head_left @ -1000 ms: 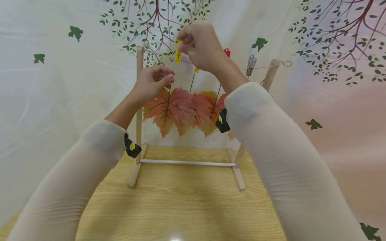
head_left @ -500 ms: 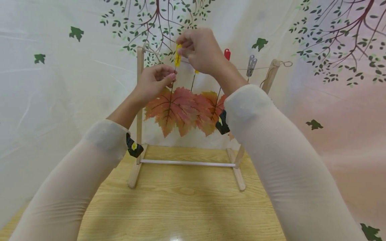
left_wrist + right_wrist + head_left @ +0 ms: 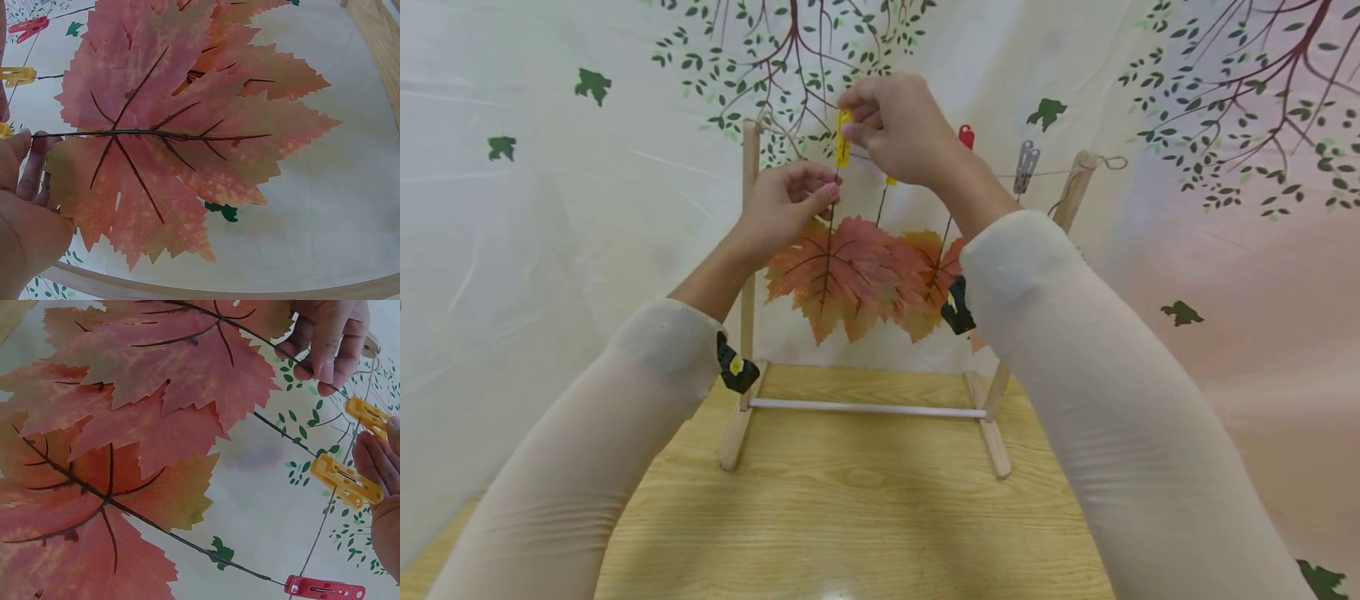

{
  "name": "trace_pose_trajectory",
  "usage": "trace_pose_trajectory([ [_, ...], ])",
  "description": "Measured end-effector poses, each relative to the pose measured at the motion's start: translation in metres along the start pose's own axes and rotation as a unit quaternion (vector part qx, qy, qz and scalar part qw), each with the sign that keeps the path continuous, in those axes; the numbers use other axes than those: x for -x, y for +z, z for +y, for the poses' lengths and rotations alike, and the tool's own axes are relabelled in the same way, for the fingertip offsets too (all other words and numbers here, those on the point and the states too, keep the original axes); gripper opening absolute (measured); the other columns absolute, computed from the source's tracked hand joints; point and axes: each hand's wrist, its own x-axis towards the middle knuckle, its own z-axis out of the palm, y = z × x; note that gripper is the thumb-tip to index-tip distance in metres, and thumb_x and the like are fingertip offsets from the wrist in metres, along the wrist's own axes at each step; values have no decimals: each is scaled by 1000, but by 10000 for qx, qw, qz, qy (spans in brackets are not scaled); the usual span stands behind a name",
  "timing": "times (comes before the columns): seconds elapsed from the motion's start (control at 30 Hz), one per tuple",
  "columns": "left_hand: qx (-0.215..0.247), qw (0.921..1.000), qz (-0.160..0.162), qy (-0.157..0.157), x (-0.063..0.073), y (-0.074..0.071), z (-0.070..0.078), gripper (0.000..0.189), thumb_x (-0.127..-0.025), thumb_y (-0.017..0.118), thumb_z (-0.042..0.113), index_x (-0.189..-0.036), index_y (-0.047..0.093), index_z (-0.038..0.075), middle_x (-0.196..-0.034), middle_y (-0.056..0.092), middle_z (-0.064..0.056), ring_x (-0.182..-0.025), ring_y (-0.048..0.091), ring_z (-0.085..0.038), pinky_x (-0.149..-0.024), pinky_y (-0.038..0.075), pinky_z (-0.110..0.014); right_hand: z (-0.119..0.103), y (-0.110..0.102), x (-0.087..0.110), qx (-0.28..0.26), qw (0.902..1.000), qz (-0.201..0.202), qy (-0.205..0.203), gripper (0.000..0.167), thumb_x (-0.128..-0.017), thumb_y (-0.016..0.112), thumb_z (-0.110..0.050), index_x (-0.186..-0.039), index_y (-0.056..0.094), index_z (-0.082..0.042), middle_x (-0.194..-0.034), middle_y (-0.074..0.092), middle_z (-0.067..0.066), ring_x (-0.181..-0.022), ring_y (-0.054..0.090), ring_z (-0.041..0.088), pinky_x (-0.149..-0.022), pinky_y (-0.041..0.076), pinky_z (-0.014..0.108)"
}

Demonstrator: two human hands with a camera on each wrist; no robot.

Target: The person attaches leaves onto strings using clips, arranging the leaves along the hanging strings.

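Observation:
An artificial red-orange maple leaf [image 3: 831, 275] hangs by its dark stem at the left of the row. Near the stem's top, my left hand [image 3: 786, 202] pinches it between thumb and fingers. My right hand [image 3: 901, 129] grips a yellow clothespin [image 3: 843, 148] just above, its jaws at the stem's upper end. In the right wrist view this clothespin [image 3: 367, 414] lies over the string [image 3: 324, 531], partly covered by my fingers. Beside it, a second yellow clothespin [image 3: 345, 480] holds another stem on the string.
A wooden frame with a left post [image 3: 748, 250] and right post [image 3: 1072, 190] carries the string. Further right are a red clothespin [image 3: 966, 136], a grey clothespin [image 3: 1026, 167] and more leaves [image 3: 925, 283]. A white rod [image 3: 865, 407] joins the feet on the wooden table [image 3: 857, 517].
Both hands have come down slightly with the clothespin, and the leaf has shifted a little to the right. Both grips look the same over the last half second.

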Motion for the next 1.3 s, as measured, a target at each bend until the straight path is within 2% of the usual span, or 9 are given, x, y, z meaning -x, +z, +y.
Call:
trace_pose_trajectory([
  [0.23, -72, 10000, -25, -57, 1, -1, 2, 31, -104, 62, 23, -125, 66, 1, -108, 69, -9, -92, 67, -23, -80, 56, -27, 3, -1, 1, -144, 9999, 34, -58, 40, -106, 58, -23, -144, 58, -8, -133, 64, 5, -120, 62, 11, -99, 48, 18],
  [0.5, -65, 9999, -113, -95, 0, 4, -1, 30, -104, 61, 21, -125, 64, -1, -112, 69, -13, -93, 67, -24, -81, 57, -27, 6, -3, 3, -133, 9999, 78, -35, 42, -106, 56, -25, -144, 57, -8, -134, 64, 5, -121, 62, 11, -99, 47, 17],
  [0.7, -263, 9995, -153, -22, 3, 3, -5, 32, -105, 60, 23, -127, 63, 0, -110, 67, -11, -93, 67, -24, -82, 57, -29, 9, -6, 5, -143, 9995, 285, -70, 41, -106, 57, -24, -144, 57, -7, -131, 67, 5, -117, 64, 10, -96, 49, 17],
  [0.93, -1035, 9943, 15, 264, 16, -2, -3, 30, -105, 61, 24, -127, 63, 5, -109, 68, -12, -91, 67, -23, -75, 56, -28, 10, -10, 13, -363, 9978, 515, -219, 40, -106, 57, -21, -142, 58, -5, -126, 69, 6, -115, 66, 11, -96, 51, 19],
  [1.13, -1605, 9855, 335, 435, 28, -5, 5, 32, -106, 59, 23, -131, 61, 4, -113, 68, -10, -96, 66, -23, -83, 55, -34, 12, -16, 24, -198, 9967, 674, -407, 39, -106, 58, -24, -142, 59, -7, -127, 69, 5, -114, 67, 12, -97, 51, 21],
  [1.3, -1736, 9811, 490, 706, 34, -8, 8, 28, -104, 62, 18, -127, 64, 2, -110, 69, -13, -96, 68, -26, -86, 54, -37, 18, -23, 38, 11, 9945, 881, -568, 40, -106, 58, -27, -140, 60, -7, -127, 70, 6, -113, 68, 13, -99, 50, 22],
])
